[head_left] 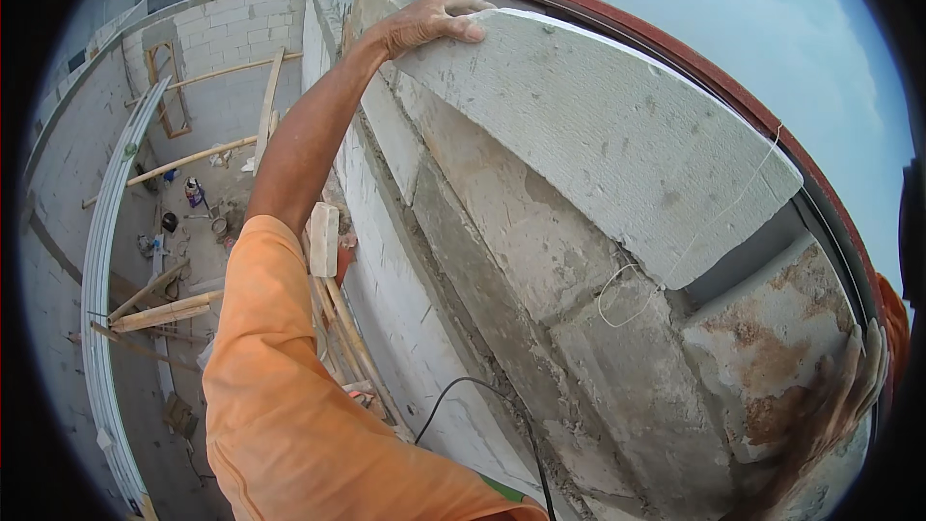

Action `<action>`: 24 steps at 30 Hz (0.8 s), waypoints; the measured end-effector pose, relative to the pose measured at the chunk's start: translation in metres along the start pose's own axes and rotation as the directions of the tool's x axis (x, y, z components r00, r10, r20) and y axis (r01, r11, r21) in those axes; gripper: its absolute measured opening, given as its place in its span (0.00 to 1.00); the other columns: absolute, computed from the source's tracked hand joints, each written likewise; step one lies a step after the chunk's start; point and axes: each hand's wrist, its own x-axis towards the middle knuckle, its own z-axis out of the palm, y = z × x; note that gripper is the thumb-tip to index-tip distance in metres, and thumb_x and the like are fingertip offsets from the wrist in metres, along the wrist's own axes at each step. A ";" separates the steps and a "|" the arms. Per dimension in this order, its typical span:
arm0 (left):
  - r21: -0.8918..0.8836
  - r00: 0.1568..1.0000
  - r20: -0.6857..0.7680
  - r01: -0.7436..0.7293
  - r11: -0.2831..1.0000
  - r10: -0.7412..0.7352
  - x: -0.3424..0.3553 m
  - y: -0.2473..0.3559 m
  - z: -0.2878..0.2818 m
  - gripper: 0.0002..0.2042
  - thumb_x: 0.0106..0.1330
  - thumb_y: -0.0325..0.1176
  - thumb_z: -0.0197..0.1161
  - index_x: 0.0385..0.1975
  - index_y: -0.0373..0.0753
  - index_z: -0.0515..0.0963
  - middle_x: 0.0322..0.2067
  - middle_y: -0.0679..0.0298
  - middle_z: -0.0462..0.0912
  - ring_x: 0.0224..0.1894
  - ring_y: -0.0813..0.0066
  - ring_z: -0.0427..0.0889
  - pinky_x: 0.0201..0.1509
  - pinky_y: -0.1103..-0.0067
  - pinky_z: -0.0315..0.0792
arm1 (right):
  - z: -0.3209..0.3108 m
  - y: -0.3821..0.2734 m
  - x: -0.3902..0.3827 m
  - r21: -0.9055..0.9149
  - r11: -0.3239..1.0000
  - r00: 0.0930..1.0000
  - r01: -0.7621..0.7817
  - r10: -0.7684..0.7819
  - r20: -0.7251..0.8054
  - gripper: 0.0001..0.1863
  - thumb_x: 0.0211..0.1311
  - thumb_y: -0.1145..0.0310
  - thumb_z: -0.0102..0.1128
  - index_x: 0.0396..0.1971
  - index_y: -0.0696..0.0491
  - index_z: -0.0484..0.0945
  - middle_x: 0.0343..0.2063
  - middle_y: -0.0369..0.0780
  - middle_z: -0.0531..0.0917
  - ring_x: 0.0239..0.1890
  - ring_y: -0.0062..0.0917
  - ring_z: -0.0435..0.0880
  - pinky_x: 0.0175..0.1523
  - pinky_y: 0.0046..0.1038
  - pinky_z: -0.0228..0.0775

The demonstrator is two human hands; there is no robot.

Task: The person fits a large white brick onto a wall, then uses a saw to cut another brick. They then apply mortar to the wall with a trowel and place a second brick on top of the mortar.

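Note:
A long pale lightweight concrete block [617, 135] lies along the top course of the wall, beside a red roof edge [820, 178]. My left hand [434, 24] grips the block's upper far end, fingers curled over the edge. At the lower right, my right hand [834, 405] is against the rough, stained wall [772, 338], its fingers stretched out, partly in shadow at the rim of the view. A thin white string [617, 294] hangs in a loop over the block and wall. A black cable [453, 386] runs across the lower wall.
Below to the left is a block-walled room [212, 19] with bamboo poles [193, 164], long metal channels [116, 232], a wooden frame [166, 87] and scattered buckets and tools on its floor. A small block [325, 241] rests near some poles beside my arm.

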 end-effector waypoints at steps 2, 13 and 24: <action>0.062 1.000 -0.006 -0.025 0.998 0.025 -0.009 0.007 -0.003 0.50 0.35 0.68 0.67 0.62 0.43 0.74 0.52 0.52 0.80 0.53 0.55 0.81 0.56 0.60 0.76 | -0.003 0.000 0.000 -0.009 1.000 1.000 -0.006 0.006 0.006 0.19 0.73 0.70 0.47 0.60 0.59 0.71 0.60 0.51 0.74 0.65 0.48 0.70 0.68 0.49 0.64; 0.125 0.998 0.063 -0.040 0.991 0.032 -0.024 0.029 -0.039 0.54 0.35 0.70 0.66 0.62 0.36 0.72 0.54 0.46 0.78 0.56 0.53 0.78 0.53 0.59 0.76 | 0.002 0.014 -0.008 -0.064 0.998 0.997 -0.029 0.033 0.072 0.21 0.74 0.64 0.48 0.63 0.54 0.71 0.63 0.46 0.72 0.67 0.42 0.68 0.70 0.45 0.60; 0.440 0.995 0.059 0.046 0.897 -0.079 -0.059 0.056 -0.119 0.54 0.32 0.69 0.69 0.61 0.36 0.73 0.55 0.47 0.78 0.57 0.55 0.77 0.57 0.61 0.74 | 0.013 0.003 -0.006 -0.077 0.983 0.983 -0.165 0.171 0.070 0.25 0.75 0.54 0.43 0.67 0.48 0.68 0.65 0.38 0.71 0.70 0.31 0.65 0.75 0.41 0.56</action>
